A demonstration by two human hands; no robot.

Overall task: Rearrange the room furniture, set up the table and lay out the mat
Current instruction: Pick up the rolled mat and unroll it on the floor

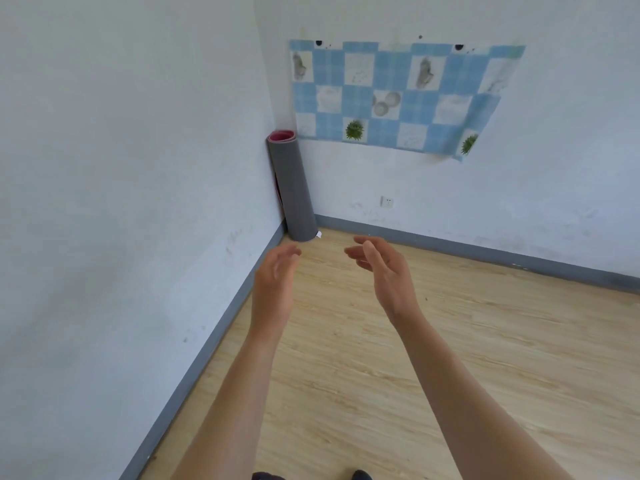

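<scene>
Head view, facing a room corner.

Mat (292, 188): rolled, grey outside, pink inner layer visible at the top end. Stands on end in the corner, leaning slightly, top against the left wall (131, 168), foot on the floor (381, 358) where the two grey skirting strips (485, 252) meet. A small white scrap (319, 234) lies on the floor just beside its foot.

Left hand (275, 289): raised in front of the body, bare forearm extended. Fingers (289, 252) loosely spread and slightly curled, holding nothing. Fingertips near the mat's foot in this view, but not touching it.

Right hand (388, 271): raised alongside the left, palm turned inward toward it. Fingers spread and gently bent, empty. Clear gap between the two hands; the right is also apart from the mat.

Back wall (519, 209): white, scuffed. A blue-and-white checked cloth (391, 95) with shell and green plant prints hangs on it, fixed along its top edge, lower right corner sagging. Its lower left corner is close to the mat's top. A white socket (387, 201) sits low on the wall, right of the mat.

Floor: light wood-look planks. Dark shoe tips (360, 474) show at the bottom edge of the frame.
</scene>
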